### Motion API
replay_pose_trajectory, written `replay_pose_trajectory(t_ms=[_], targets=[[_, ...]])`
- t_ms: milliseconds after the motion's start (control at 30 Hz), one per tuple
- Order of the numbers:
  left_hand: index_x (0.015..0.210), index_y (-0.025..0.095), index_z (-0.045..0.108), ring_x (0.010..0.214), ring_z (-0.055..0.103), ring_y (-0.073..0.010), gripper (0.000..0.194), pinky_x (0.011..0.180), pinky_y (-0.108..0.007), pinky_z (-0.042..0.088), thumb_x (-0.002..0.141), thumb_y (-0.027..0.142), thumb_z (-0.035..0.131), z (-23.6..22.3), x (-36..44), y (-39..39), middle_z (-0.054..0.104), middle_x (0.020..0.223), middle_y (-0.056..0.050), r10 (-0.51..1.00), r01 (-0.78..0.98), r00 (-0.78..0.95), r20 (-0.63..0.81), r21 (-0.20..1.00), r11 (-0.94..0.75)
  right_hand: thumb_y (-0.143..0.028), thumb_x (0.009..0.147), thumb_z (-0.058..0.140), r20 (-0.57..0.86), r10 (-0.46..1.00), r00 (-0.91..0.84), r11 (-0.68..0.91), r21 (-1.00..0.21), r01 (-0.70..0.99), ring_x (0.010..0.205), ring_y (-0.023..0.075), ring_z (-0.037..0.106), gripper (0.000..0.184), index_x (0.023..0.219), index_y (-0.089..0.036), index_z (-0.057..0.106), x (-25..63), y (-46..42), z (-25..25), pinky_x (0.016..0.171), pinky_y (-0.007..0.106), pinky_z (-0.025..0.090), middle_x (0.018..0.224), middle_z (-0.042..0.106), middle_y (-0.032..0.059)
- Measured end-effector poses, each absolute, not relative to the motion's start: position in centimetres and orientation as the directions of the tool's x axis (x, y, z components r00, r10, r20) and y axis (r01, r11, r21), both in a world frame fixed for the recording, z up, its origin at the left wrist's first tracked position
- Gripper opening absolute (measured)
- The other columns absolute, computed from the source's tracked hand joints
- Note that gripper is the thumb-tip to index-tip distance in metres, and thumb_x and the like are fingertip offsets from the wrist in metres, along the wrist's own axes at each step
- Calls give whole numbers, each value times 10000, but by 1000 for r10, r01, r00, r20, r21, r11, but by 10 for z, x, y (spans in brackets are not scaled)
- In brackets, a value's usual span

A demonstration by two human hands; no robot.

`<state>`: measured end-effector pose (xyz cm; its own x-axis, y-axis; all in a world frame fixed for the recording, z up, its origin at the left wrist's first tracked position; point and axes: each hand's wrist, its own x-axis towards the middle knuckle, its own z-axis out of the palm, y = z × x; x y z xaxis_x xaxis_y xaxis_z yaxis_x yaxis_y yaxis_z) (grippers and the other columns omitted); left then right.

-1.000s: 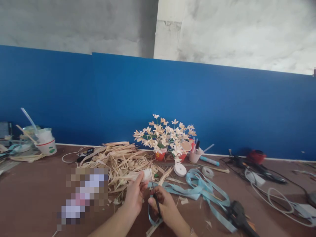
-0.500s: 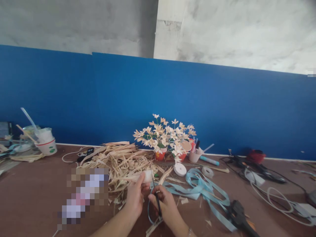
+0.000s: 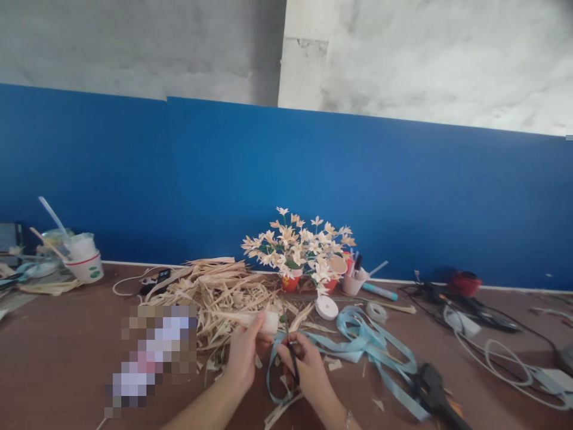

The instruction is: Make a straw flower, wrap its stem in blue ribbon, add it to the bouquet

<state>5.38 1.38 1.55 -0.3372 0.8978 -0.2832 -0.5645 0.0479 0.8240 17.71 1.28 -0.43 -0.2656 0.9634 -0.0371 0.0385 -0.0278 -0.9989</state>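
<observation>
My left hand [image 3: 245, 352] pinches a pale strip of dried husk [image 3: 268, 322], its broad cut end pointing right and its narrower part trailing left over the pile. Dark-handled scissors [image 3: 293, 361] are in my right hand [image 3: 307, 361], blades pointing up and away, just right of the strip's end and apart from it. Beyond both hands lies a heap of dried husk strips [image 3: 224, 289]. Light blue ribbon [image 3: 353, 343] runs along the table to the right of the scissors.
Husk flowers [image 3: 304, 239] stand in red cups at the back. A white tape roll [image 3: 326, 307] lies before them. A black glue gun [image 3: 432, 388] and cables [image 3: 496, 358] are at right. A white cup [image 3: 85, 266] stands at left, and a blue partition [image 3: 268, 161] closes the back.
The scissors and my right hand have shifted slightly right, away from the strip's end. My left hand has barely moved and still holds the strip.
</observation>
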Motion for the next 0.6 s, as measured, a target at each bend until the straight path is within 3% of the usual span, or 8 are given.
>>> replay_pose_trajectory(t_ms=[133, 300, 600], targets=[[617, 129, 572, 326, 461, -77, 312, 330, -157, 340, 600, 416, 694, 14, 46, 19, 545, 386, 27, 927, -403, -315, -205, 913, 65, -513, 655, 645, 36, 959, -281, 26, -999, -40, 428, 70, 456, 401, 779, -168, 484, 182, 16, -4, 403, 170, 375, 518, 498, -55], [505, 149, 510, 275, 390, -70, 340, 305, -161, 264, 617, 430, 664, 15, 33, 27, 475, 305, 38, 925, -201, -354, -141, 977, 72, -546, 628, 649, -58, 901, -430, -73, -997, -17, 370, 58, 434, 447, 781, -160, 484, 186, 17, -10, 372, 164, 342, 478, 493, -65], [538, 160, 516, 270, 392, -80, 300, 304, -165, 263, 641, 414, 639, 13, 31, 30, 471, 295, 45, 927, -114, -349, -137, 988, 103, -582, 630, 624, -98, 874, -476, -81, -995, 56, 328, 45, 405, 469, 770, -159, 475, 183, 14, -12, 314, 137, 291, 453, 489, -69]])
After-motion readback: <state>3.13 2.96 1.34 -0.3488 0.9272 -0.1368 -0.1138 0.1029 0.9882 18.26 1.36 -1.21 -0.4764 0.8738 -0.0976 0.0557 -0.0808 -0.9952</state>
